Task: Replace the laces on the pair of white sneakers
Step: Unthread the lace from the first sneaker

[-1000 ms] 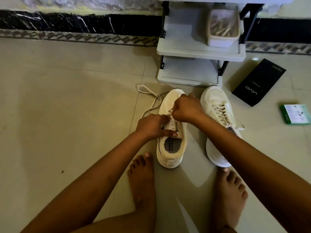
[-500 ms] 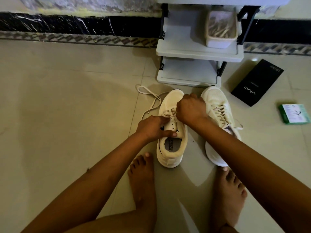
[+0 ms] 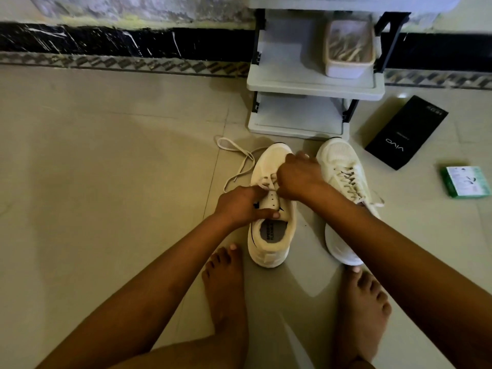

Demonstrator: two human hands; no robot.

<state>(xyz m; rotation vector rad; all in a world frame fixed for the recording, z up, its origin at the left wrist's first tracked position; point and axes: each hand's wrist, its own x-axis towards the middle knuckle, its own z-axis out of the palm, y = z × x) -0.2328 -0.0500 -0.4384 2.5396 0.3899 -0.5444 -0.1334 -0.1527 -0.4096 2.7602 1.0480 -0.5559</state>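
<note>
Two white sneakers stand on the tiled floor, toes pointing away from me. The left sneaker (image 3: 271,235) has a cream lace (image 3: 239,158) threaded only near the toe, its loose end trailing over the floor to the left. My left hand (image 3: 239,206) grips this sneaker's left eyelet flap, thumb across the tongue. My right hand (image 3: 298,177) is curled over the shoe's front and pinches the lace at the eyelets. The right sneaker (image 3: 343,187) is fully laced, with my right forearm crossing it.
A grey two-tier rack (image 3: 314,86) stands against the wall just beyond the sneakers, holding a plastic tub of laces (image 3: 348,49). A black phone box (image 3: 404,131) and a small green box (image 3: 466,182) lie on the floor at right. My bare feet (image 3: 226,288) rest near the heels.
My right hand has shifted slightly right and toward the toe, drawing the lace across the eyelets. My left hand has stayed on the left sneaker.
</note>
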